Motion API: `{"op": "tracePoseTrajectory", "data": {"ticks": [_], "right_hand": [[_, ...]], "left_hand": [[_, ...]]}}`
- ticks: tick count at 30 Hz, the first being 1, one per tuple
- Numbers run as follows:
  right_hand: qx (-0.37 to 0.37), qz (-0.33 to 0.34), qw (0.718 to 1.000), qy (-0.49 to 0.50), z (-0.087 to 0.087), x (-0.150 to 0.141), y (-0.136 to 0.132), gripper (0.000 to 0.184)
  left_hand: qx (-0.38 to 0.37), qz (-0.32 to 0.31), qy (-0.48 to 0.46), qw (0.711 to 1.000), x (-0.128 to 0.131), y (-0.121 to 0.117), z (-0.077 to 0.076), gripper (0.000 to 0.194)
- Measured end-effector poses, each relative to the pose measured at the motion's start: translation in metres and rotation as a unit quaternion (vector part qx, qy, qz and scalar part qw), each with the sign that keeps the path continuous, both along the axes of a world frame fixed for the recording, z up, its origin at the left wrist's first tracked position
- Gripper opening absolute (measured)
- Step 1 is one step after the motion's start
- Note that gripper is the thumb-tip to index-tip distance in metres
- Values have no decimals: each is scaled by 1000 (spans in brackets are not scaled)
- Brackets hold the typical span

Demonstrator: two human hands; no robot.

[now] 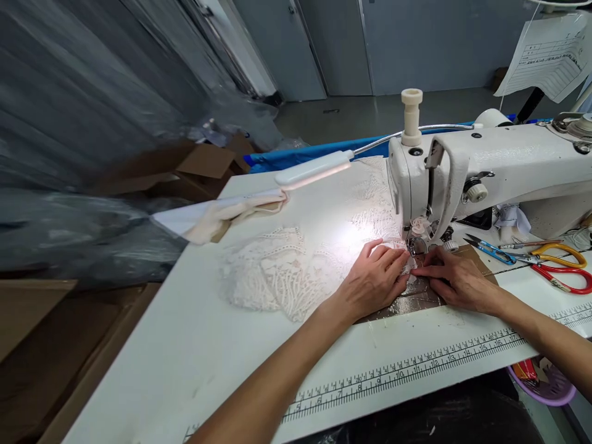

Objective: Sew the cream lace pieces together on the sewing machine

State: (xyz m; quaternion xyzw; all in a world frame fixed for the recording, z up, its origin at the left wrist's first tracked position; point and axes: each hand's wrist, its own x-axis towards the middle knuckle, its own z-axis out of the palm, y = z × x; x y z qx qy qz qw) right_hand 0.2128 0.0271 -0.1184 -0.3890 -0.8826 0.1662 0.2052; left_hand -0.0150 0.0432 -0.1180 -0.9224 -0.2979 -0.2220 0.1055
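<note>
White lace fabric (296, 271) lies bunched on the table and runs under the needle area of a white sewing machine (522, 154). My left hand (377, 274) lies on the lace edge just left of the presser foot (416, 245), its fingers stretched out and pressing down. Close by on the right, my right hand (456, 277) has thumb and index finger pinched together at the lace edge over the brown metallic plate (416, 302). The needle tip is hidden behind the machine's parts and my fingers.
Blue thread snips (493, 250), yellow-handled scissors (562, 254) and red-handled scissors (567, 277) lie right of the machine head. A lamp (317, 169) reaches over the lace. A ruler strip (398, 373) follows the front edge. Cardboard boxes (203, 166) stand left; a purple basket (550, 391) sits below.
</note>
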Motion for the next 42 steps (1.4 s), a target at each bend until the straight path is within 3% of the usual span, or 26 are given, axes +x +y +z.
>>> {"op": "tracePoseTrajectory", "data": {"ticks": [13,19,25,28,31,34,39,42], "right_hand": [[-6,-13,999,-44,7,-5,-1,37],[15,-32,994,-101,10,-8,2,37],[41,-40,990,-126,9,-11,7,38],[22,-38,994,-99,8,-8,7,39],[-12,-41,999,-8,9,-1,7,36],[-35,-50,996,68,11,5,7,30],[-24,-70,995,64,8,5,9,22],[-6,-75,996,52,6,4,9,20]], "left_hand": [[-61,-1,3,998,-3,3,6,29],[-70,21,1,997,-2,4,3,32],[-47,81,-3,996,7,1,0,30],[-40,105,1,994,12,-2,-1,29],[-31,119,0,992,12,-2,3,28],[-10,70,-31,997,3,3,13,22],[-56,-111,-25,992,-13,15,23,16],[-95,-122,-19,988,-12,19,16,18]]}}
